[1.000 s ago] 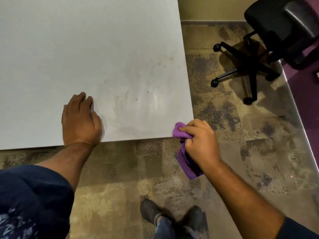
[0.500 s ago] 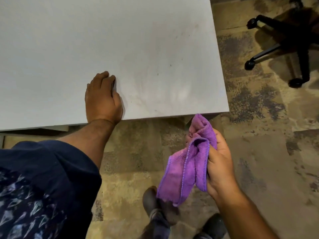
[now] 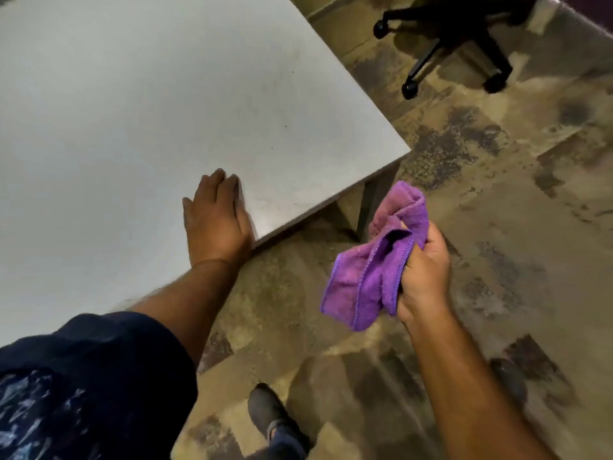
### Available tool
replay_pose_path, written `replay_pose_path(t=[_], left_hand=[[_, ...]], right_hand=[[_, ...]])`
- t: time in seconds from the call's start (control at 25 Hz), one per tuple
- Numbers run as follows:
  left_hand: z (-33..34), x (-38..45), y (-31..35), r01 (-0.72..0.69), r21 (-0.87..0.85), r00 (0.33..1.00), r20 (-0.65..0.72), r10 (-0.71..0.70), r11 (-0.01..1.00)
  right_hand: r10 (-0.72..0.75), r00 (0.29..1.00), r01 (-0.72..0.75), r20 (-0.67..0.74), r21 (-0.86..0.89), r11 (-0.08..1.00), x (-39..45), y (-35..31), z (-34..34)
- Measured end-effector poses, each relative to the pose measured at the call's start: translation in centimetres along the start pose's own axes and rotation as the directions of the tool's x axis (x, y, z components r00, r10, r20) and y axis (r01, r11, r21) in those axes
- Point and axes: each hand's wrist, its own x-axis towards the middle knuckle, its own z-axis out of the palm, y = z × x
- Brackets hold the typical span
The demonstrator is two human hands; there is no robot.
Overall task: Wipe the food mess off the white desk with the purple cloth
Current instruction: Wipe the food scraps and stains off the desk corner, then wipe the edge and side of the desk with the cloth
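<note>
The white desk (image 3: 139, 104) fills the upper left, its near right corner pointing toward the floor. Faint smears and a few dark specks (image 3: 286, 127) mark the surface near that corner. My left hand (image 3: 215, 217) lies flat, palm down, on the desk beside its front edge. My right hand (image 3: 424, 270) is off the desk, over the floor to the right of the corner, closed on the bunched purple cloth (image 3: 374, 263). The cloth hangs loose from my fist and touches nothing else.
A black office chair base (image 3: 454, 38) on castors stands on the mottled carpet at the upper right. A dark desk leg (image 3: 365, 207) shows under the corner. My shoe (image 3: 265, 413) is on the floor below.
My right hand has drawn the cloth off the desk's front edge and turned it up, away from the desk. The view has swung left. My left hand stays flat on the desk.
</note>
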Motion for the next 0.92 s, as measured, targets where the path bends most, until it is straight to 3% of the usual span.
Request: replay_pose_path(t=[0.12, 0.28, 0.48, 0.64, 0.92], left_hand=[[-0.3, -0.2, 0.2, -0.260, -0.066, 0.957, 0.119, 0.266, 0.963], [-0.9, -0.3, 0.1, -0.308, -0.068, 0.922, 0.222, 0.316, 0.949], [-0.6, 2.3, 1.9, -0.536, -0.141, 0.761, 0.345, 0.549, 0.832], [0.1, 3.1, 2.7, -0.575, -0.091, 0.736, 0.378, 0.562, 0.813], [0.0, 2.9, 2.7, -0.557, -0.084, 0.756, 0.362, 0.546, 0.826]], right_hand=[[-0.091, 0.987, 0.103, -0.136, 0.080, 0.991, -1.8, 3.2, -1.0], [-0.135, 0.974, 0.155, -0.181, 0.103, 0.983, -2.6, 5.7, -1.9], [-0.218, 0.960, 0.234, -0.175, 0.076, 0.969, -1.6, 7.9, -3.4], [-0.230, 0.957, 0.252, -0.178, 0.118, 0.960, -0.5, 8.8, -3.5], [-0.158, 0.965, 0.222, -0.208, 0.334, 0.916, 1.2, 7.1, -1.9]])
